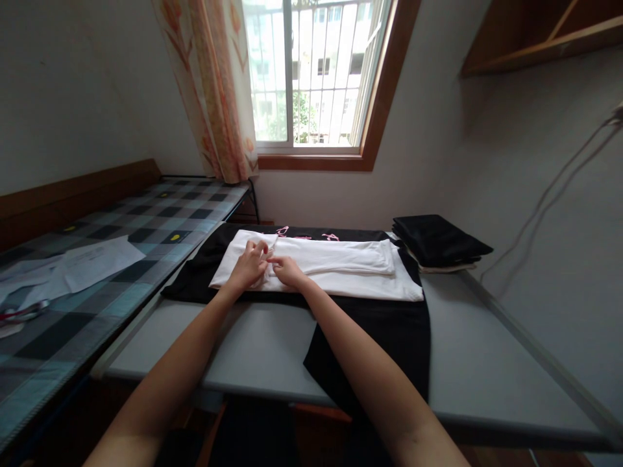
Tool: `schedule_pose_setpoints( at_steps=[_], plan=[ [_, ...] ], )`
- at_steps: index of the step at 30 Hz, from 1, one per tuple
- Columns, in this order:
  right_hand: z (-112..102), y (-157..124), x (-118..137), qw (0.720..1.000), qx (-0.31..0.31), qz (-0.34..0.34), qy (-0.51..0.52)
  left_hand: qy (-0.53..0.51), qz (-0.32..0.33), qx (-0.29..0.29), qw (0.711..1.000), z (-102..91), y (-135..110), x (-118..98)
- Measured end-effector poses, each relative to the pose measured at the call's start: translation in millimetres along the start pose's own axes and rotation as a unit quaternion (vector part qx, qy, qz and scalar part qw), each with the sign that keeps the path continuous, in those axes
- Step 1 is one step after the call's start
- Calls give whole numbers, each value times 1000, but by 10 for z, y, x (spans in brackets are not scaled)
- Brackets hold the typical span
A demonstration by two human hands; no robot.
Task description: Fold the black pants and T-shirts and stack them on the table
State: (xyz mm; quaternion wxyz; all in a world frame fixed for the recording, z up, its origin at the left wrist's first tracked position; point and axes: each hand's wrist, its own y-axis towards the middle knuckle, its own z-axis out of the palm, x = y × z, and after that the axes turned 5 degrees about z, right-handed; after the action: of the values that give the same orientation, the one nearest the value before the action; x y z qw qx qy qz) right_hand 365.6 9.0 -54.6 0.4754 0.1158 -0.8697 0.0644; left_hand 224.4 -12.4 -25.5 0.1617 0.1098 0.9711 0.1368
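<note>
A white long-sleeved shirt (341, 285) lies sideways on a black garment (384, 324), one sleeve laid lengthwise across its body. Near the shirt's left part, my left hand (249, 264) has curled fingers pinching at the cloth. My right hand (289, 272) is closed just beside it, fingertips on the same bunched spot. The two hands almost touch, and the small fold between them is partly hidden by the fingers. Pink print (331, 237) shows on the black garment behind the shirt, and a black flap of it reaches the table's front edge under my right forearm.
The garments lie on a grey-white table (263, 350). A stack of folded dark clothes (438, 240) sits at its back right. On the left stands a bed with a checked cover (195, 207) and loose papers (102, 263). A window (321, 78) and curtain (214, 84) are behind.
</note>
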Motion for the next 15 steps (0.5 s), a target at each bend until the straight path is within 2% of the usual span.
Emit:
schedule_pose_setpoints(
  at_steps=[3,9,11,15],
  plan=[
    [0,62,1,994,16,11,104,48,13,16,999,-33,-27,-24],
    [67,105,21,961,32,66,266,119,-22,53,991,-99,-77,-113],
    [90,114,22,958,48,78,270,131,-24,65,989,-105,-83,-128],
    [114,122,25,978,58,40,194,116,-22,99,988,-70,-92,-144]
  ],
)
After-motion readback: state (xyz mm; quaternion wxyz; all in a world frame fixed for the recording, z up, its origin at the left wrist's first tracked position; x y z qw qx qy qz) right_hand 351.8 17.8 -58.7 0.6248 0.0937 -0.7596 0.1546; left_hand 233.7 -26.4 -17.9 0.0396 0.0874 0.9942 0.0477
